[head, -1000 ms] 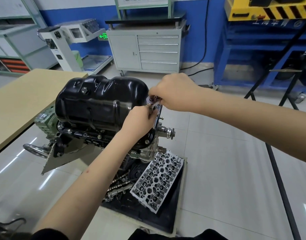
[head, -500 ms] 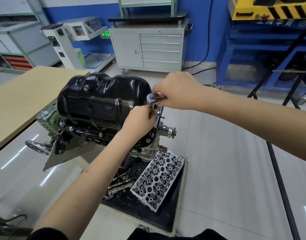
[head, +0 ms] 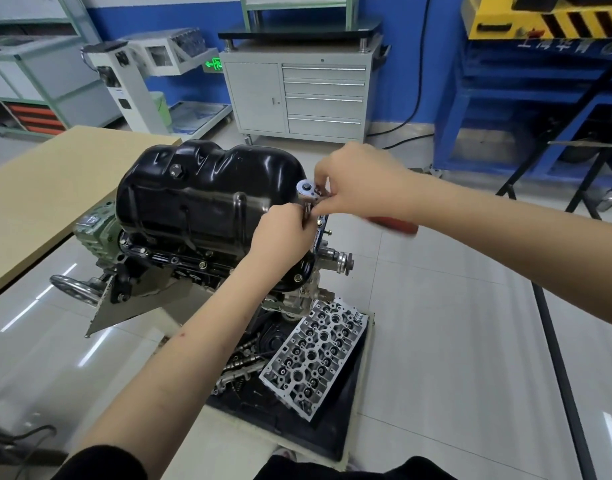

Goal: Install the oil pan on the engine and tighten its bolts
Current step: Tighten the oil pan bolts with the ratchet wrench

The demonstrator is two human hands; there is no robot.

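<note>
the black oil pan is sitting upside up on top of the engine, in the middle of the scene, just right of the tan worktop. the right hand is curling round a ratchet at the right end of the pan. a second ago the red handle was hiding under that arm; now a blurry bit of it is poking out to the right, so the hand is swinging the ratchet. i think this means a bolt on the right edge is being tightened, and more bolts are probably waiting after it. the left hand is staying low and near, pinching the thin metal stem under the ratchet head to keep it steady

the pan is shiny and smooth, with round bumps and ribs, and it looks like hard pressed metal. the ratchet head is round and silver and bright. small gold-looking bolts are sitting along the near edge of the pan. below, on a dark mat on the floor, a grey cylinder head is lying flat, full of round holes, rough and dull
</note>
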